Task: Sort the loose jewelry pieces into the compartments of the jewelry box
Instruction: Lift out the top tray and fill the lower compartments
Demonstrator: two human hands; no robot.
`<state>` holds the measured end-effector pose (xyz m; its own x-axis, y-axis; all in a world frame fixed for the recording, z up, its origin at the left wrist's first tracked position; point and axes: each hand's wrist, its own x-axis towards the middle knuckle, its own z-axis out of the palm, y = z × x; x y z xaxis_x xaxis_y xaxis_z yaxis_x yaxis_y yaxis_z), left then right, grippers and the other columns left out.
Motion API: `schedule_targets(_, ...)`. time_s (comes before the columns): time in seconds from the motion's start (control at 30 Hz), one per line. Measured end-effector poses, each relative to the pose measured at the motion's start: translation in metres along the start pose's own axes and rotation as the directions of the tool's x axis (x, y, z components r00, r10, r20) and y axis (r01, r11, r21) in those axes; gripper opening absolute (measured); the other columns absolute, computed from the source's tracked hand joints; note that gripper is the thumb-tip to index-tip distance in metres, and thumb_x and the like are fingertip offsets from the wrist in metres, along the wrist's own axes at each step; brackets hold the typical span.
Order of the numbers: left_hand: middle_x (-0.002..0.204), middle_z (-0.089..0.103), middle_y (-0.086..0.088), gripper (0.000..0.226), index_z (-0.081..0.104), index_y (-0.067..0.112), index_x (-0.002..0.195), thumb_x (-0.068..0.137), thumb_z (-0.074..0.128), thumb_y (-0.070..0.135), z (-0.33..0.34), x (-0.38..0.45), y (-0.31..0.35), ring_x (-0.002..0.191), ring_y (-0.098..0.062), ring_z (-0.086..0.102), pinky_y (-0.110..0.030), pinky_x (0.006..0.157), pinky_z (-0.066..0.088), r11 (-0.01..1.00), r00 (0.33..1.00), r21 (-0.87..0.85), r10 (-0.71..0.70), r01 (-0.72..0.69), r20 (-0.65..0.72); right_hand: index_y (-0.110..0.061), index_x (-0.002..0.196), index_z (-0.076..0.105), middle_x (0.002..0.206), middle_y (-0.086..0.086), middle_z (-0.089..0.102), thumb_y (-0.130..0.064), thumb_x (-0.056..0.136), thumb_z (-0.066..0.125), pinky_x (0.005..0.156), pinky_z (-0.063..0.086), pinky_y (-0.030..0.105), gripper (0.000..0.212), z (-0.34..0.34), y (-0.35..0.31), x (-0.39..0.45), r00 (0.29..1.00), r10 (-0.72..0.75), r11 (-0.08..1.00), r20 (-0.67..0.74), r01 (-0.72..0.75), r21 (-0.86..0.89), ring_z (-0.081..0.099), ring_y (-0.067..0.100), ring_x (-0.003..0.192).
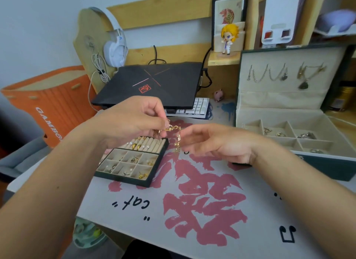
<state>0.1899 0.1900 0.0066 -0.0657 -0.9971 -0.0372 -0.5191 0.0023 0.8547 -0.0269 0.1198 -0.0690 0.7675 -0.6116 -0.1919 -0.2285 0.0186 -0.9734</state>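
Observation:
A gold chain bracelet (176,134) hangs in the air between my hands above the desk mat. My left hand (134,120) pinches its upper end at the fingertips. My right hand (215,141) touches the dangling lower part with loosely curled fingers. Just below sits a small dark tray (154,176) with beige compartments holding earrings and small gold pieces, plus ring rolls at its far side. A large jewelry box (325,168) stands open at the right, with necklaces (277,74) hanging inside its lid and small pieces in its beige compartments.
A white desk mat (192,210) with red print covers the table. Behind are a closed black laptop (154,83), a white keyboard (196,108), a figurine (229,39) on a wooden shelf, white headphones (115,48) and an orange box (50,102) at left.

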Motion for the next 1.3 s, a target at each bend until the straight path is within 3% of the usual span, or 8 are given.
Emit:
schedule_targets(0.13, 0.076, 0.069, -0.014, 0.014, 0.063, 0.002, 0.083, 0.090, 0.067, -0.009, -0.009, 0.007, 0.011, 0.070, -0.019, 0.069, -0.025, 0.067, 0.059, 1.000, 0.999, -0.010, -0.024, 0.024, 0.045, -0.010, 0.124, 0.067, 0.122, 0.006, 0.073, -0.006, 0.092, 0.068, 0.103, 0.048, 0.029, 0.032, 0.013, 0.008, 0.007, 0.994, -0.101, 0.994, -0.046, 0.103, 0.036, 0.065, 0.018, 0.120)
schedule_targets(0.23, 0.077, 0.070, -0.014, 0.013, 0.063, 0.002, 0.084, 0.090, 0.067, -0.008, -0.018, 0.008, 0.013, 0.070, -0.018, 0.069, -0.024, 0.069, 0.059, 1.000, 0.999, 0.009, -0.019, 0.018, 0.045, -0.008, 0.112, 0.072, 0.110, 0.011, 0.076, -0.011, 0.092, 0.067, 0.104, 0.050, 0.038, 0.021, 0.010, 0.007, 0.007, 0.986, -0.134, 0.988, -0.102, 0.141, 0.066, 0.070, 0.025, 0.111)
schedule_targets(0.47, 0.081, 0.070, -0.019, 0.011, 0.064, 0.001, 0.085, 0.090, 0.068, -0.008, -0.021, 0.003, 0.001, 0.074, -0.023, 0.069, -0.035, 0.079, 0.060, 0.998, 0.998, 0.030, -0.050, 0.048, 0.049, -0.010, 0.104, 0.075, 0.089, 0.011, 0.073, -0.016, 0.095, 0.064, 0.091, 0.059, 0.039, 0.016, 0.001, -0.001, 0.002, 0.971, -0.196, 0.980, -0.140, 0.199, 0.010, 0.070, 0.023, 0.087)
schedule_targets(0.63, 0.083, 0.071, -0.020, 0.010, 0.064, 0.000, 0.085, 0.089, 0.070, -0.008, -0.009, -0.004, -0.014, 0.075, -0.025, 0.069, -0.038, 0.080, 0.061, 0.998, 0.991, -0.014, -0.052, 0.054, 0.123, -0.007, 0.105, 0.072, 0.079, 0.008, 0.066, -0.018, 0.103, 0.052, 0.081, 0.057, 0.030, 0.023, -0.005, -0.012, -0.008, 0.962, -0.240, 0.968, -0.131, 0.228, -0.104, 0.065, 0.022, 0.081)
schedule_targets(0.73, 0.098, 0.073, -0.023, 0.011, 0.065, 0.004, 0.084, 0.089, 0.072, -0.003, 0.000, -0.005, -0.027, 0.089, -0.026, 0.073, -0.040, 0.087, 0.058, 0.990, 0.981, -0.126, -0.041, 0.065, 0.188, -0.011, 0.102, 0.071, 0.076, 0.007, 0.064, -0.023, 0.106, 0.046, 0.080, 0.054, 0.032, 0.028, -0.007, -0.019, -0.015, 0.952, -0.275, 0.935, -0.135, 0.232, -0.269, 0.063, 0.023, 0.078)
schedule_targets(0.9, 0.112, 0.076, -0.017, 0.013, 0.062, 0.008, 0.086, 0.096, 0.063, 0.001, 0.023, -0.002, -0.039, 0.114, -0.030, 0.072, -0.050, 0.109, 0.048, 0.934, 0.997, -0.351, 0.052, -0.066, -0.049, -0.013, 0.093, 0.070, 0.067, 0.003, 0.061, -0.026, 0.106, 0.045, 0.083, 0.051, 0.037, 0.032, -0.011, -0.034, -0.029, 0.944, -0.312, 0.840, -0.108, 0.222, -0.495, 0.059, 0.016, 0.069)
schedule_targets(1.1, 0.106, 0.079, -0.002, 0.005, 0.063, 0.004, 0.091, 0.094, 0.066, 0.001, 0.059, 0.001, -0.026, 0.099, -0.017, 0.075, -0.032, 0.090, 0.056, 0.946, 0.976, -0.257, 0.162, -0.195, -0.144, -0.014, 0.091, 0.069, 0.065, 0.004, 0.058, -0.025, 0.106, 0.044, 0.091, 0.052, 0.053, 0.032, -0.015, -0.035, -0.034, 0.959, -0.275, 0.844, -0.069, 0.207, -0.495, 0.059, 0.018, 0.069)
schedule_targets(1.3, 0.090, 0.080, -0.007, 0.004, 0.066, 0.001, 0.092, 0.092, 0.069, 0.001, 0.069, 0.004, -0.030, 0.086, -0.018, 0.075, -0.040, 0.090, 0.058, 0.942, 0.968, -0.261, 0.164, -0.211, -0.188, -0.010, 0.093, 0.070, 0.063, 0.006, 0.055, -0.024, 0.107, 0.044, 0.083, 0.054, 0.048, 0.033, -0.015, -0.035, -0.033, 0.961, -0.265, 0.855, -0.076, 0.198, -0.479, 0.056, 0.020, 0.066)
